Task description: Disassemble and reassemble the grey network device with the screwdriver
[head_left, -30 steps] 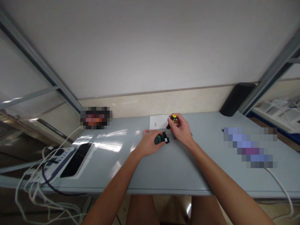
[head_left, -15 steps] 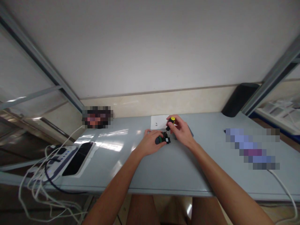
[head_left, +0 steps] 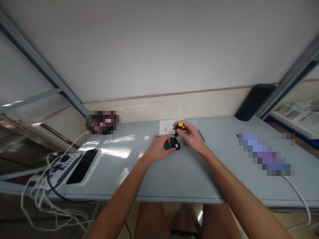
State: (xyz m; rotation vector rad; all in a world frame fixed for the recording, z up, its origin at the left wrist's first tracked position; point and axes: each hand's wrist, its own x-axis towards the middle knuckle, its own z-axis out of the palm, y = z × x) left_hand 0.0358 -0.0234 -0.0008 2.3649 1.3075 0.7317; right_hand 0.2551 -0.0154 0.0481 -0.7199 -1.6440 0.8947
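Note:
My left hand (head_left: 157, 148) is closed around a small black device (head_left: 171, 144) with a green circuit board showing, held down on the grey table (head_left: 179, 172). My right hand (head_left: 191, 136) grips a short screwdriver (head_left: 177, 129) with a black handle and yellow cap, held upright with its tip down on the device. Both hands meet at the table's middle, toward the back. A white sheet of paper (head_left: 165, 127) with a few tiny dark bits lies just behind them.
A black phone (head_left: 82, 162) lies on a white pad at the left beside a power strip (head_left: 59, 166) with tangled white cables. A dark flat piece (head_left: 200, 136) sits behind my right hand. A black cylinder (head_left: 254, 101) stands at the back right. A white cable (head_left: 299, 196) trails off at the right.
Both hands and the device have stayed together. The screwdriver's top has shifted slightly left. The view has tilted a little.

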